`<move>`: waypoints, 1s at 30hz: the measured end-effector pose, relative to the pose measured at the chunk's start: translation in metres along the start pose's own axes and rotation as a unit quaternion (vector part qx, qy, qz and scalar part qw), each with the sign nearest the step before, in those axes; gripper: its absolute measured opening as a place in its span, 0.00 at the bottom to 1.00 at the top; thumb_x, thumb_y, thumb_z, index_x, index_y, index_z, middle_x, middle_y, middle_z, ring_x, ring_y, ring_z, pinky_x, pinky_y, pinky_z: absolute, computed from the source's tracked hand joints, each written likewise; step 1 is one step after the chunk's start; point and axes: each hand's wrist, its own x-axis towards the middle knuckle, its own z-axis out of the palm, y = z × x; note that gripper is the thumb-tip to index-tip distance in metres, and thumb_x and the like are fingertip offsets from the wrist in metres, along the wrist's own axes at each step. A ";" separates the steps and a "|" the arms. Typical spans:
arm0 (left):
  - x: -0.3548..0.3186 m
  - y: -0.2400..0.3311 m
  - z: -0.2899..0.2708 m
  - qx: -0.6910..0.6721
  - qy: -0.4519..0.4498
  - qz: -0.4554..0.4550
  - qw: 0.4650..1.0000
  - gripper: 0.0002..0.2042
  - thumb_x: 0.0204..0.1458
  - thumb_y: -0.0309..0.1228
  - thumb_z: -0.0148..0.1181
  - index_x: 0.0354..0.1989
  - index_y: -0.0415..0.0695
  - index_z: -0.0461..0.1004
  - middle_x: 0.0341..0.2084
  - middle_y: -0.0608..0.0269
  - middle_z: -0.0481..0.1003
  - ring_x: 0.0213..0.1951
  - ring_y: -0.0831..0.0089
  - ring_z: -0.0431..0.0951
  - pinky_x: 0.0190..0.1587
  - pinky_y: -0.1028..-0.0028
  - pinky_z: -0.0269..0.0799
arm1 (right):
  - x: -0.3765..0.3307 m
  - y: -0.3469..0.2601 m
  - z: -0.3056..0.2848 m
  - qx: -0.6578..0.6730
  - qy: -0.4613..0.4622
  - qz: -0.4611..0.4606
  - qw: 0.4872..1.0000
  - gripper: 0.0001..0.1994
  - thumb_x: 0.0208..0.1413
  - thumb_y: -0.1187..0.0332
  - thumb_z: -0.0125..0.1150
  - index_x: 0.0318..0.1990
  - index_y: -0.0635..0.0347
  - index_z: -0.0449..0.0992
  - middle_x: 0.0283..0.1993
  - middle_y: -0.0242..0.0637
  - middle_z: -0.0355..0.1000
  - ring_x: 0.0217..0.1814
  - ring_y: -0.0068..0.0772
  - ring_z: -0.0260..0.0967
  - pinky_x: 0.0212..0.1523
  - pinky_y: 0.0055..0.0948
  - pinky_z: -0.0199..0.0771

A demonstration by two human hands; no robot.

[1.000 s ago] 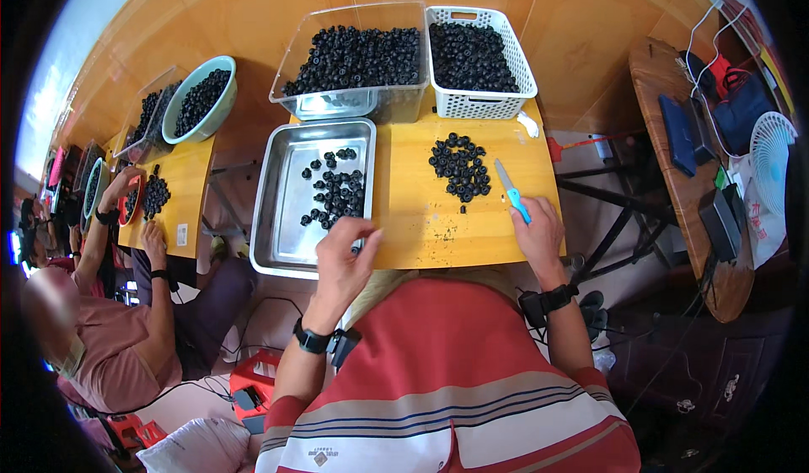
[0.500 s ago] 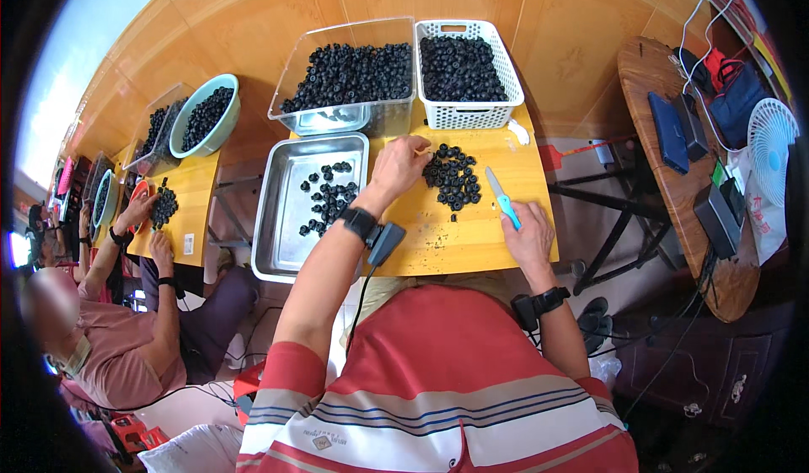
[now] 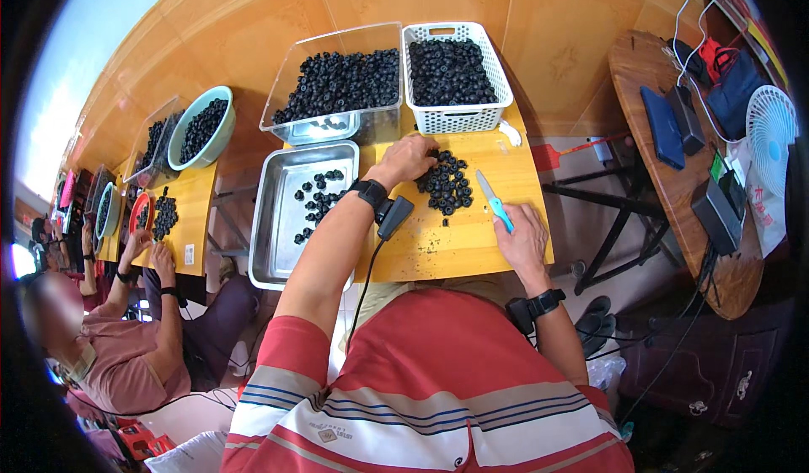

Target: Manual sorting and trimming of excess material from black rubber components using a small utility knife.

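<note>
A knife (image 3: 490, 191) with a pale blade and turquoise handle is in my right hand (image 3: 523, 235). My fingers wrap round its handle at the right of the yellow table, with the blade pointing away and slightly left. Left of the knife lies a loose pile of small round black parts (image 3: 447, 185), several showing a hole in the middle. At the pile's far left edge is my left hand (image 3: 408, 158), palm down with fingers curled together; its fingertips are partly hidden, so what they pinch cannot be made out. More black parts (image 3: 320, 201) lie in a shallow metal tray (image 3: 268, 220) beside my left forearm.
Behind stand a clear plastic bin (image 3: 274, 127) and a white basket (image 3: 459, 119), both full of black parts. Crumpled white material (image 3: 510, 132) lies near the basket. On the left, another person (image 3: 126, 330) works at a table with a bowl (image 3: 221, 136). A wooden table (image 3: 640, 94) stands right.
The view has shifted slightly. My left hand still reaches the pile's edge, its fingers now more tucked down. The right hand keeps the knife. The other person's hands have drawn back from their pile.
</note>
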 end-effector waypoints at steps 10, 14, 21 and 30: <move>-0.001 0.015 0.000 0.053 0.002 -0.020 0.998 0.16 0.52 0.34 0.64 0.50 0.45 0.78 0.43 0.49 0.80 0.47 0.52 0.80 0.50 0.58 0.76 | 0.000 -0.003 -0.003 -0.008 0.011 -0.015 1.000 0.13 0.52 0.65 0.66 0.43 0.60 0.78 0.39 0.43 0.71 0.45 0.49 0.70 0.45 0.45 0.71; 0.000 0.023 -0.002 0.054 -0.008 -0.040 0.998 0.16 0.51 0.34 0.65 0.49 0.45 0.79 0.42 0.49 0.81 0.46 0.51 0.80 0.49 0.58 0.76 | -0.001 -0.001 -0.002 -0.004 0.012 -0.015 1.000 0.13 0.52 0.65 0.66 0.43 0.61 0.78 0.38 0.43 0.71 0.44 0.49 0.70 0.45 0.45 0.71; 0.001 0.026 0.003 0.064 0.018 -0.057 0.996 0.16 0.47 0.32 0.64 0.46 0.46 0.80 0.41 0.46 0.81 0.45 0.49 0.81 0.48 0.56 0.76 | 0.000 0.000 -0.002 -0.002 0.009 -0.009 1.000 0.13 0.53 0.65 0.66 0.42 0.61 0.78 0.39 0.43 0.72 0.45 0.49 0.70 0.45 0.45 0.71; 0.002 0.030 0.007 0.063 0.027 -0.069 0.995 0.15 0.48 0.34 0.65 0.45 0.45 0.81 0.40 0.46 0.81 0.44 0.49 0.81 0.49 0.57 0.76 | -0.001 -0.001 -0.002 -0.003 -0.001 0.004 1.000 0.13 0.53 0.65 0.66 0.43 0.61 0.78 0.40 0.43 0.72 0.45 0.50 0.71 0.46 0.46 0.72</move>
